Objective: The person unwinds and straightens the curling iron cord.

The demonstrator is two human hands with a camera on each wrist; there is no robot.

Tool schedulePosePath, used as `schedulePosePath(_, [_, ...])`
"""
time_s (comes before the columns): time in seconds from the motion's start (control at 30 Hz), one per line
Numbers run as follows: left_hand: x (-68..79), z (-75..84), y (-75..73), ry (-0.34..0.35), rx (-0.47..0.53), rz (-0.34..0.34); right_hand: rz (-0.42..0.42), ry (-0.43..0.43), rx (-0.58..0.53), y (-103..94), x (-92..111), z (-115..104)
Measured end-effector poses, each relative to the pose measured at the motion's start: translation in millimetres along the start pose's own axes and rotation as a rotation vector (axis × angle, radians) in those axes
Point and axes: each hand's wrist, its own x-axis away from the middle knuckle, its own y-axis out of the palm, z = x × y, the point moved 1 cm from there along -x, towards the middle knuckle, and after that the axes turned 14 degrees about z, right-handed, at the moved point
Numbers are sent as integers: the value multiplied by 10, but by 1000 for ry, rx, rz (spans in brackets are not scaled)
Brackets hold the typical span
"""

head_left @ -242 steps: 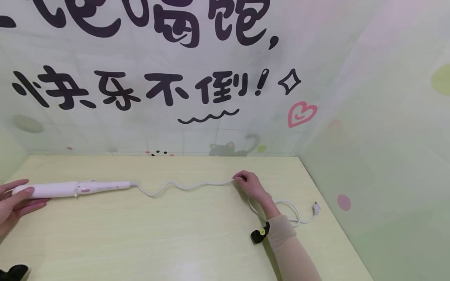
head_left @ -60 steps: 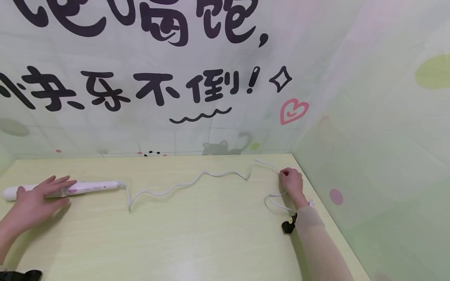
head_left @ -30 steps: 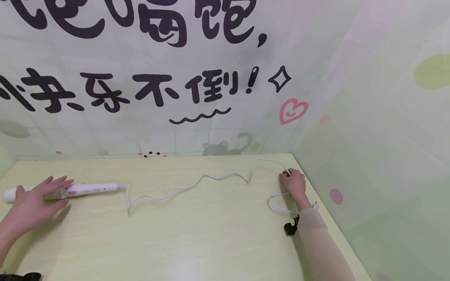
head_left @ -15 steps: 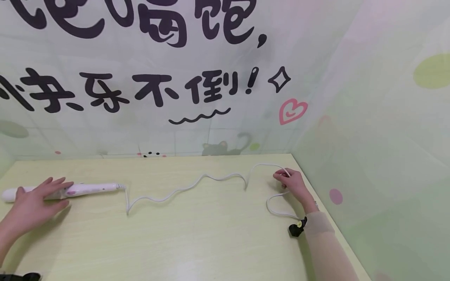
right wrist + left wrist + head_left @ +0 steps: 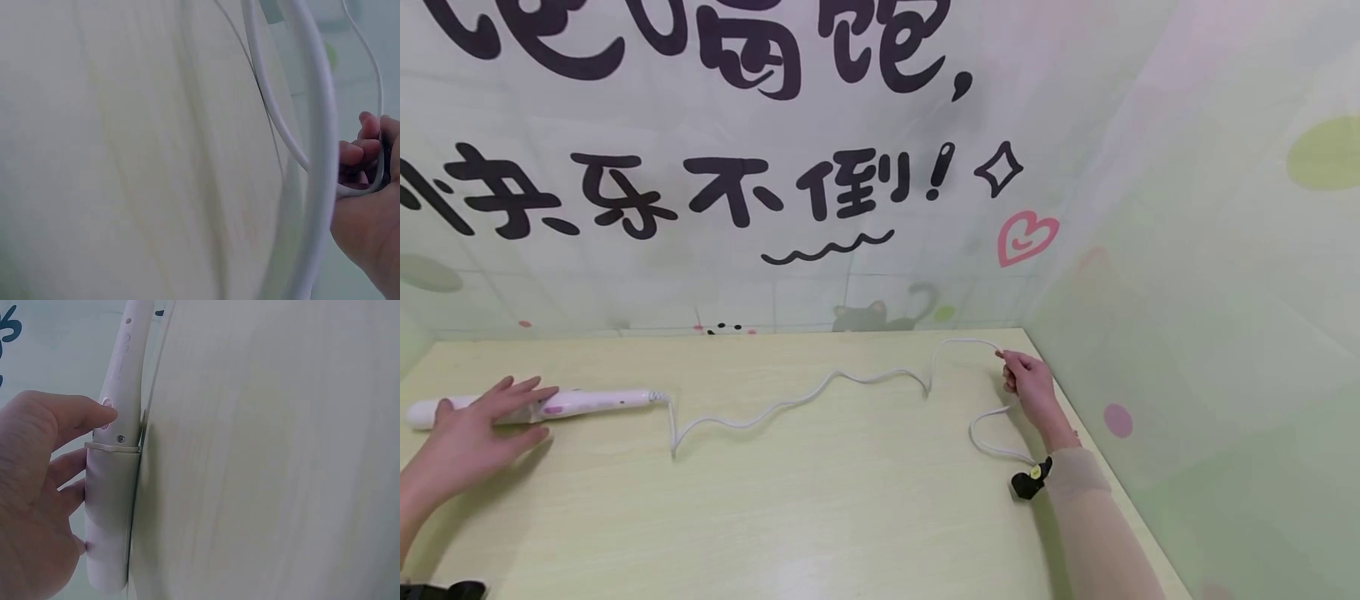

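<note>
A white hair straightener lies along the back left of the table, its barrel in a smooth cover. My left hand rests across it with fingers spread. In the left wrist view, one fingertip of that hand touches the button area on the handle, and other fingers lie against the cover. From the handle's end a white power cord runs in waves to the right. My right hand pinches the cord near the back right corner. In the right wrist view, the cord loops before the camera and passes through the fingers.
A pale wood-grain table meets a printed back wall and a right side wall. A loop of the cord lies below the right hand. Black wrist mounts show on both arms; the right forearm mostly hides the plug.
Since the first frame, my right hand has moved right along the cord, which now stretches farther. My left hand shifted from the straightener's tip to its middle. Lately the right hand rose slightly.
</note>
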Motion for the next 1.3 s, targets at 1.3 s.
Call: schedulePosePath(1.3, [75,-129,-25,6,37,58,176,-292,1217,-84,-179,-45])
